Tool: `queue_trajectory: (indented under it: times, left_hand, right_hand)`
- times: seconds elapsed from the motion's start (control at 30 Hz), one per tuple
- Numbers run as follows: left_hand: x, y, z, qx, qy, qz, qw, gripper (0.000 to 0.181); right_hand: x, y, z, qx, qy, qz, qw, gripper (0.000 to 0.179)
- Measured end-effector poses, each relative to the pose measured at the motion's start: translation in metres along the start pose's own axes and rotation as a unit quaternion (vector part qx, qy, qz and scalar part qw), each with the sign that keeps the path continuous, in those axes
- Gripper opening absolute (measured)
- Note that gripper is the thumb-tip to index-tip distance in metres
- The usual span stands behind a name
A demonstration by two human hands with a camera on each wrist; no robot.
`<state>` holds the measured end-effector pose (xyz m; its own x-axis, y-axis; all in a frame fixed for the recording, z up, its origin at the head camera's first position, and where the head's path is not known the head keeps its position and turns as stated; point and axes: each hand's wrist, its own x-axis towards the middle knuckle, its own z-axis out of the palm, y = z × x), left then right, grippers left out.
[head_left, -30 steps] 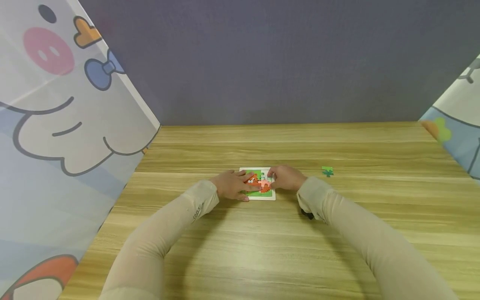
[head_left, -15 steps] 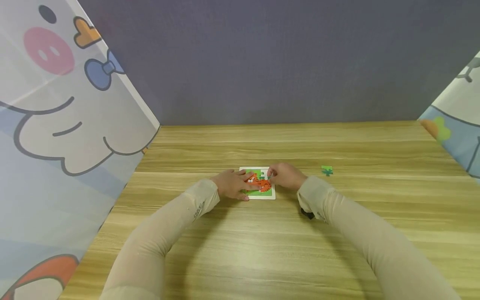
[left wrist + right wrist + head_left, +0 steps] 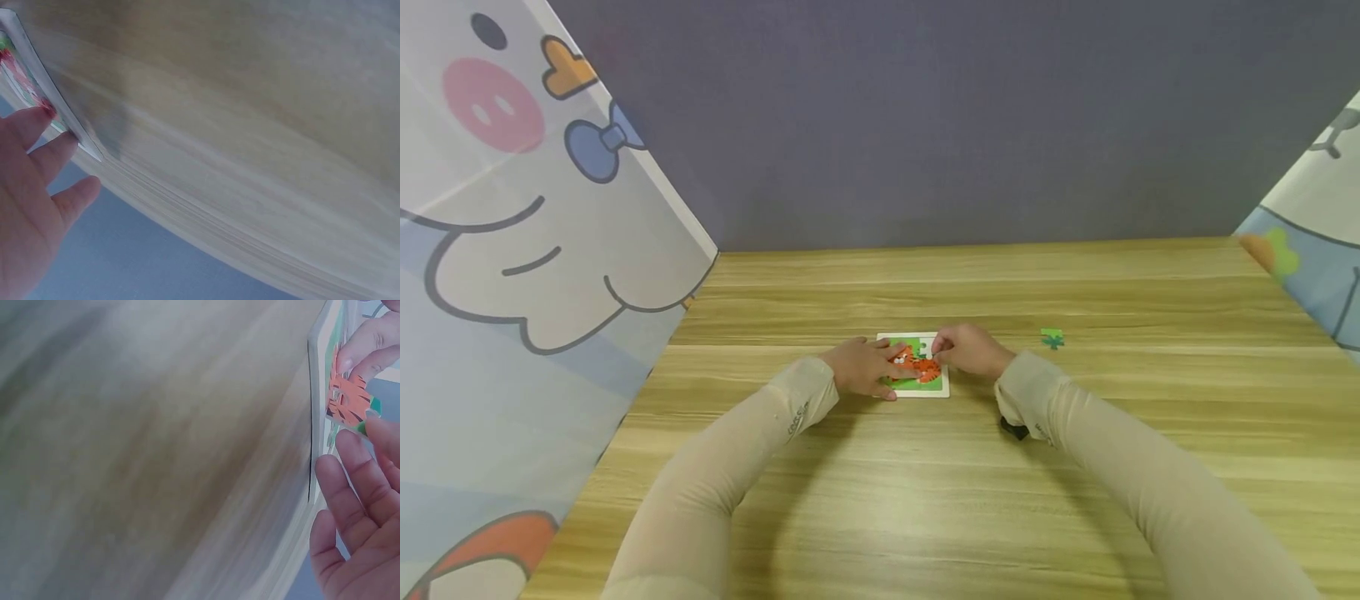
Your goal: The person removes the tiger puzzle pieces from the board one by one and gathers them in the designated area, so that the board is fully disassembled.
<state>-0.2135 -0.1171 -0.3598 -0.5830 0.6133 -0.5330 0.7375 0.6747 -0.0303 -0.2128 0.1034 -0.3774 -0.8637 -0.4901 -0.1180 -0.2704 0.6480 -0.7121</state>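
Observation:
A small jigsaw puzzle in a white-rimmed tray (image 3: pixel 917 395) lies on the table, with an orange striped animal on green. My left hand (image 3: pixel 861 368) rests on its left part, fingers spread straight; the left wrist view catches fingers at the tray's edge. My right hand (image 3: pixel 973 350) is at the tray's right side. Between thumb and fingers it pinches an orange striped puzzle piece (image 3: pixel 351 400) with green corners, tilted over the tray in the right wrist view. Pale tray bottom shows at the upper right, partly behind the right fingers.
A loose green puzzle piece (image 3: pixel 1052 338) lies on the wooden table (image 3: pixel 880 500), right of the tray. A dark grey panel (image 3: pixel 925 125) stands behind the table. Cartoon-printed panels (image 3: pixel 482 375) flank it on both sides.
The orange striped piece in my right hand has moved over the tray's right middle, covering a paler patch seen earlier. My left hand has stayed in place. The view has shifted slightly.

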Motion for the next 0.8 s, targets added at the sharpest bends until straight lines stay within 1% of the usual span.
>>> queue_trajectory:
  times: [0.27, 0.43, 0.57, 0.67, 0.8]
  left_hand:
    - [-0.001, 0.001, 0.000, -0.004, 0.003, 0.000, 1.0000, 0.060]
    - [0.001, 0.001, 0.001, 0.008, 0.004, 0.000, 1.0000, 0.060]
    - [0.000, 0.002, 0.002, 0.014, 0.005, -0.002, 0.9999, 0.059]
    - [-0.001, 0.003, 0.002, 0.009, 0.010, 0.000, 0.9999, 0.059]
    - [-0.004, 0.003, 0.002, -0.001, 0.016, -0.002, 0.9999, 0.058]
  right_hand:
    - [-0.002, 0.000, 0.000, 0.016, 0.008, 0.000, 0.9998, 0.007]
    - [-0.007, 0.005, -0.004, 0.027, 0.024, -0.005, 0.9993, 0.008]
    - [-0.013, 0.012, -0.008, 0.042, 0.031, -0.007, 0.9986, 0.009]
    - [-0.018, 0.021, -0.013, 0.049, 0.036, -0.001, 0.9982, 0.010]
    - [-0.024, 0.030, -0.021, 0.041, 0.048, 0.011, 0.9980, 0.014]
